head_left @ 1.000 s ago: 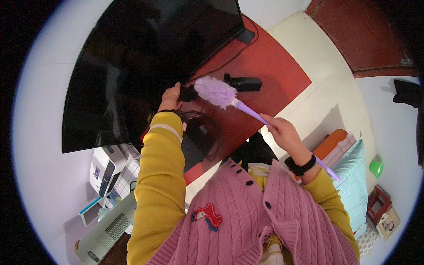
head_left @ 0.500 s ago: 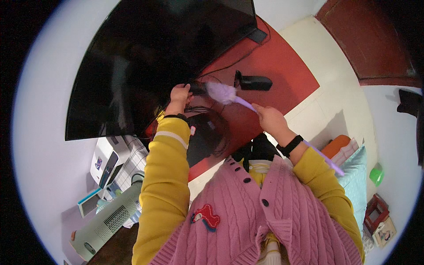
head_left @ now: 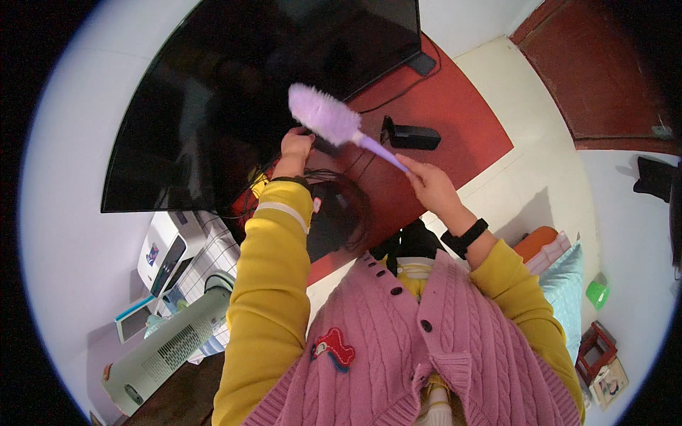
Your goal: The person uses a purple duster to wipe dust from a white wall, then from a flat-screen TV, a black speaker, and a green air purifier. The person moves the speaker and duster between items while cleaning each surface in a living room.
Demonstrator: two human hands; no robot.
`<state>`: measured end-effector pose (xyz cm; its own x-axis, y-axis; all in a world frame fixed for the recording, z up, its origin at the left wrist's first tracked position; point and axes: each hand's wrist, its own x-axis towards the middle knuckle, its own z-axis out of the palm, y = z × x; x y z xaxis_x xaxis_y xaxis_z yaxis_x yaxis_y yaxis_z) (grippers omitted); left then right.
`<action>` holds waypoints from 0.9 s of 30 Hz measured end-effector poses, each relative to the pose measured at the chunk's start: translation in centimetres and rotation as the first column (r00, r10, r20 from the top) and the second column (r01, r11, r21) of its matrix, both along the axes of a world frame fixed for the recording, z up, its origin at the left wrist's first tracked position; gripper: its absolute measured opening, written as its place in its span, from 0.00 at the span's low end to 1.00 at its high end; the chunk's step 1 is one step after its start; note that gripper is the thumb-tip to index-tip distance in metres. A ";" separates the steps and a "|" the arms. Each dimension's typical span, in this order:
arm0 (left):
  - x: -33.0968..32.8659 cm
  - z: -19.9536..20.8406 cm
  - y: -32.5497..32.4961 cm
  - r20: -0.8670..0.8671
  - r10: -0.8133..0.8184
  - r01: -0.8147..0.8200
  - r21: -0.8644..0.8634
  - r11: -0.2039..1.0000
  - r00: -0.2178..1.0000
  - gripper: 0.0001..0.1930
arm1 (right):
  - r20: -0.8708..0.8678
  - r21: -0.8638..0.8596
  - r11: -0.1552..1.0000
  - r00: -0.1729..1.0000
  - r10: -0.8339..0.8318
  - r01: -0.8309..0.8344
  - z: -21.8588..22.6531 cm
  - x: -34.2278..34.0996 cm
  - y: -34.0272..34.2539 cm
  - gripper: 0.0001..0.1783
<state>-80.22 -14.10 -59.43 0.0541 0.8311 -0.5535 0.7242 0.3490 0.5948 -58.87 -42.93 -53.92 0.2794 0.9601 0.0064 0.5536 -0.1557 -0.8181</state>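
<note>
My right hand [head_left: 430, 183] is closed around the thin purple handle of a fluffy lilac duster [head_left: 323, 115]. The duster slants up and left, its head crossing in front of the television's lower edge, just above my left hand [head_left: 297, 144]. My left hand has its fingers closed on a small black object [head_left: 326, 147], mostly covered by the duster head, so its kind is unclear. Beneath both hands is a red tabletop [head_left: 465, 117]. Loops of black cable [head_left: 359, 195] lie next to my left wrist.
A large black television [head_left: 220, 99] fills the upper left. On the tabletop lies a black box-like item [head_left: 415, 137]; a dark flat thing [head_left: 330, 224] sits near the front edge. At lower left are a white appliance [head_left: 167, 248] and a pale vented tower appliance [head_left: 167, 355].
The duster head has lifted up and left, off the black object's end, and now shows whole. My left hand has shifted slightly up and right, still with the black object.
</note>
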 end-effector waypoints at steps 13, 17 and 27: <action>-1.6 -3.9 1.4 -0.036 -0.014 0.015 0.028 0.999 0.999 0.22 | 0.343 -0.259 0.953 0.937 -0.065 0.160 0.7 -1.2 -1.2 0.22; -1.4 -4.1 1.2 -0.011 -0.045 0.046 0.110 0.993 0.999 0.20 | 0.162 -0.087 0.990 0.982 -0.099 0.115 0.6 -1.6 -1.8 0.22; -0.8 -1.5 0.6 -0.362 -0.338 0.418 0.169 0.893 0.869 0.19 | 0.072 0.005 0.999 0.997 -0.033 0.033 1.4 -2.4 -4.5 0.22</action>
